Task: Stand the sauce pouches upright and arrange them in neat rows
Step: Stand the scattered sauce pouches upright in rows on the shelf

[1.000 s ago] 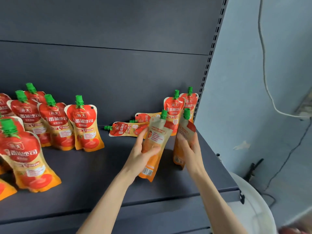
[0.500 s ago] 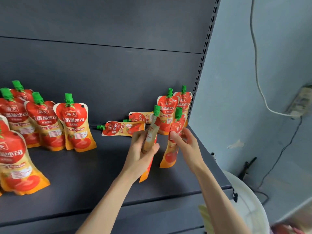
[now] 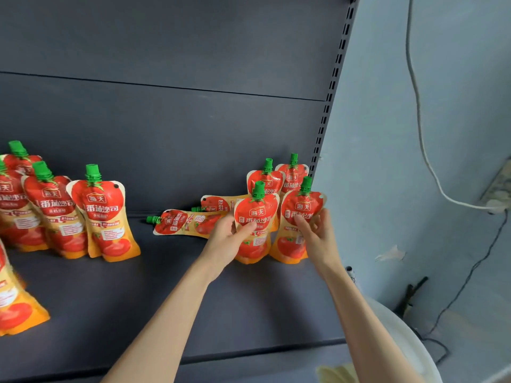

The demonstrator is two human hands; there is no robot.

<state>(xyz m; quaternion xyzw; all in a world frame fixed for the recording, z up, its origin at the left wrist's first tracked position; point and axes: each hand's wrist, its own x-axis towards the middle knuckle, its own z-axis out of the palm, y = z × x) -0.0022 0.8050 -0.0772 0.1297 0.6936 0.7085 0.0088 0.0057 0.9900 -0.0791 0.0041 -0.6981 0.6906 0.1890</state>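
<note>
Red and orange sauce pouches with green caps stand on a dark shelf (image 3: 171, 305). My left hand (image 3: 226, 241) grips one upright pouch (image 3: 255, 214) by its middle. My right hand (image 3: 318, 236) holds a second upright pouch (image 3: 300, 205) beside it, near the shelf's right end. Both face me with their bases on the shelf. Two more pouches (image 3: 279, 178) stand right behind them. Two pouches (image 3: 182, 222) lie flat to the left of my hands. A standing group (image 3: 102, 214) fills the left side, and one large pouch (image 3: 13, 308) sits at the near left edge.
A slotted upright post (image 3: 331, 87) ends the shelf on the right. Beyond it is a pale wall with a white cable (image 3: 423, 139) and a black cable (image 3: 470, 275). A white round object (image 3: 409, 341) sits below right.
Both held pouches have turned from edge-on to label-forward and moved back toward the right rear, now set down upright side by side. The camera view shifted right.
</note>
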